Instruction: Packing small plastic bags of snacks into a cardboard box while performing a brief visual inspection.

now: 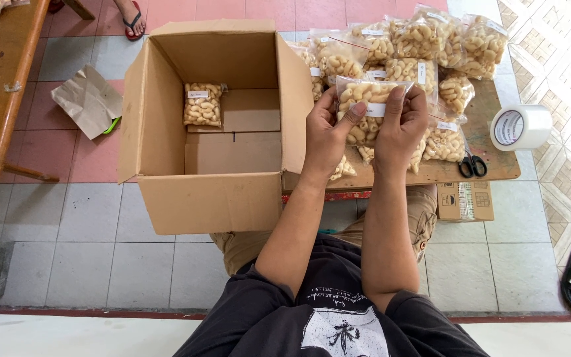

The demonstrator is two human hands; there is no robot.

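Note:
Both hands hold one clear bag of pale curled crackers above the wooden board. My left hand grips its left side with the thumb on the white label. My right hand grips its right side. To the left stands an open cardboard box with one similar bag lying in its far left corner. A pile of several more bags lies on the wooden board behind my hands.
Black-handled scissors and a roll of clear tape sit at the board's right end. A brown paper bag lies on the tiled floor beside a wooden table. Another person's sandalled foot is at the top.

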